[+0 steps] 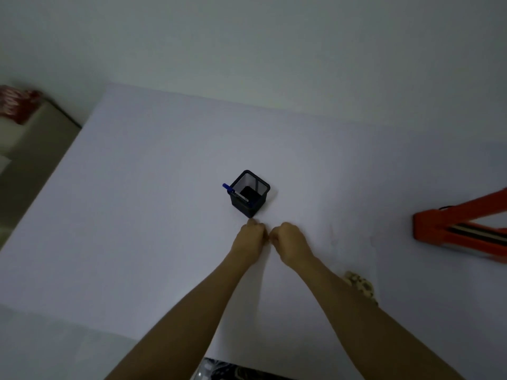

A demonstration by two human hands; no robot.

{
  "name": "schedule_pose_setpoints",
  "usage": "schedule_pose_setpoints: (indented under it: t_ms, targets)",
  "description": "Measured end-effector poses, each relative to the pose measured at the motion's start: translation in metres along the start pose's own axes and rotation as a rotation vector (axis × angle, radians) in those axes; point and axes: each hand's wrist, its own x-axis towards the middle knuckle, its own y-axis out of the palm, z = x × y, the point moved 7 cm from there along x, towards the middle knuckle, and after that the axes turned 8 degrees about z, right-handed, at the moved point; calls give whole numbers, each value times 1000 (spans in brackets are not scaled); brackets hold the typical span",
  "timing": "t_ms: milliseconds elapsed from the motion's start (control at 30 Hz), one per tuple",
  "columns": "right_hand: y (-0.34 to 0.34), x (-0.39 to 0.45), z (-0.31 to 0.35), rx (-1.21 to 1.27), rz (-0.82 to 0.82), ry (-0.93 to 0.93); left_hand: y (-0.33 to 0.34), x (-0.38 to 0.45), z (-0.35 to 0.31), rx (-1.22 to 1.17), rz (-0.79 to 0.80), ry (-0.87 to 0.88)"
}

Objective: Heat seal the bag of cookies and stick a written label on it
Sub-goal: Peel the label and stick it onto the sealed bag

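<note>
My left hand (249, 235) and my right hand (290, 239) hover close together over the white table (137, 242), just in front of the pen holder. The fingers of both hands are curled and the fingertips nearly meet. Anything between them is hidden from view. A black mesh pen holder (250, 193) stands upright with a blue pen (229, 188) leaning out at its left. An orange heat sealer (461, 231) lies at the right edge with its arm raised. The bag of cookies (360, 286) peeks out from behind my right forearm.
A beige piece of furniture (33, 138) with a red patterned item (16, 105) on it stands beyond the table's left edge. A pale wall runs behind the table. Dark patterned fabric (236, 370) shows at the near edge.
</note>
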Motion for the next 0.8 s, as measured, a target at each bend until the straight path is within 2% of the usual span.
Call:
schedule_pose_setpoints:
  t_ms: [100, 233, 467, 633, 667, 800]
  targets:
    - [-18, -18, 4, -10, -45, -1, -14, -15, -15, -13, 3, 52]
    - [-65, -48, 18, 116, -64, -16, -61, -41, -45, -86, -83, 165]
    - [-183, -131, 58, 396, -389, -145, -175, -100, -109, -326, -233, 419]
    - [-230, -177, 75, 537, -493, -164, -217, -130, -147, -350, -343, 557]
    - [-236, -184, 76, 547, -517, -163, -221, -136, -152, -344, -405, 574]
    - [-259, -202, 81, 597, -620, -166, -232, -175, -177, -141, -849, 611]
